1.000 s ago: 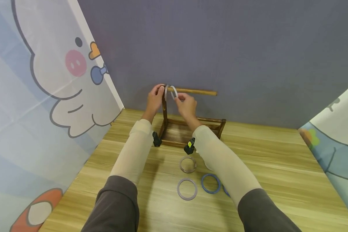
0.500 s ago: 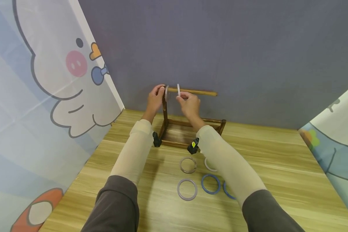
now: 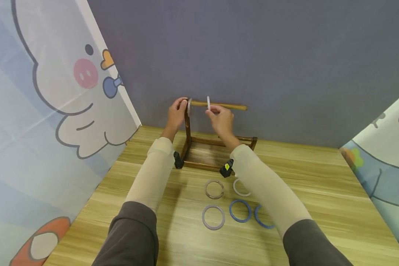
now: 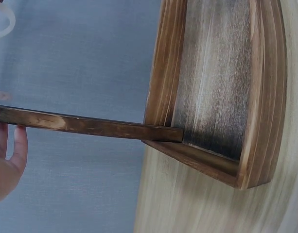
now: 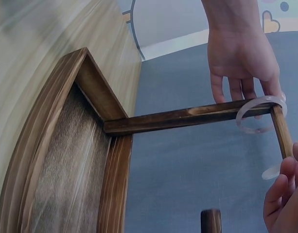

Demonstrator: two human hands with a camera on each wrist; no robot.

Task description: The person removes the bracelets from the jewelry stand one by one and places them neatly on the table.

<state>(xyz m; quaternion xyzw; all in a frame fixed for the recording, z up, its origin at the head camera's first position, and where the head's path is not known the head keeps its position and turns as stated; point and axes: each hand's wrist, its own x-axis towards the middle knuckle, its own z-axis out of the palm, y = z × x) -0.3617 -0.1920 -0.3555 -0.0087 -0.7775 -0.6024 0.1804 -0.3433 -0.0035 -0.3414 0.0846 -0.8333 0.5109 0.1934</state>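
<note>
A dark wooden stand has an upright post (image 3: 187, 127) with a horizontal rod (image 3: 231, 106) at its top. My left hand (image 3: 176, 116) grips the post's upper end; the right wrist view shows its fingers behind the wood. Beside it, a translucent pale bangle (image 5: 239, 116) hangs round the rod against the post. My right hand (image 3: 222, 120) pinches a white bangle (image 3: 208, 101) between thumb and fingers. This bangle stands edge-on around the rod, part way along from the post. In the right wrist view, the white bangle (image 5: 271, 172) is partly hidden by the fingers.
The stand's tray-like base (image 3: 199, 165) rests on the wooden table (image 3: 319, 192) by a grey backdrop. Nearer lie a brownish bangle (image 3: 206, 190), a lilac bangle (image 3: 203, 217), a blue bangle (image 3: 231, 211), another blue one partly under the right sleeve, and a white one.
My right hand has moved right along the rod with the white bangle, away from the post. The bangle has turned edge-on. My left hand keeps its grip on the post.
</note>
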